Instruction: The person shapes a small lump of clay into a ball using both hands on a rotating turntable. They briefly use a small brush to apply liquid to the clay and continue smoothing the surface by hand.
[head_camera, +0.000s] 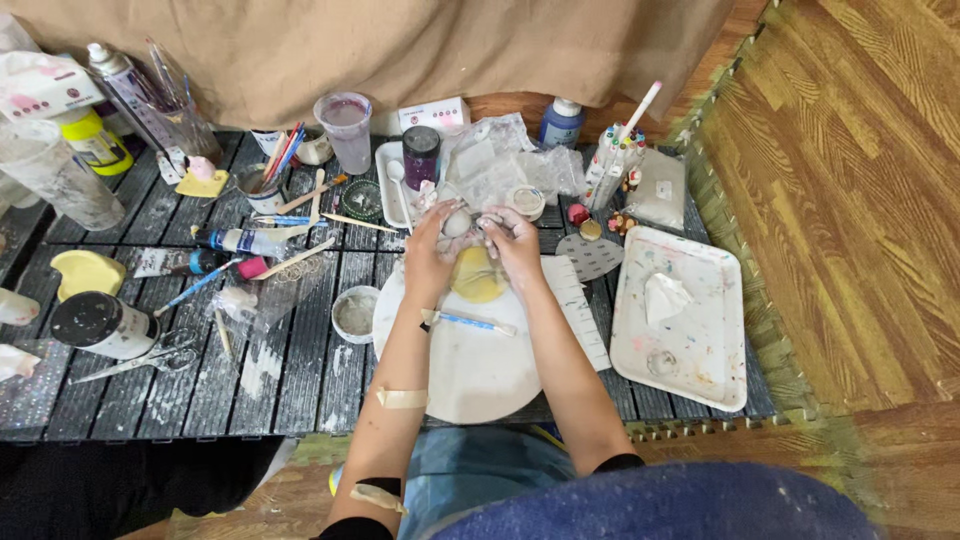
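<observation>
Both forearms extend away over round white plate (480, 370), converging at its far edge. Left hand (432, 255) and right hand (515, 245) meet, fingers curled together around small pale round piece (457, 223), above yellow disc (478, 275). Blue-handled tool (470, 321) lies on plate

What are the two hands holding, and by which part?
Both the left hand and the right hand cup a small pale rounded piece between their fingertips, by its sides, above the white plate. What the piece is cannot be told.
</observation>
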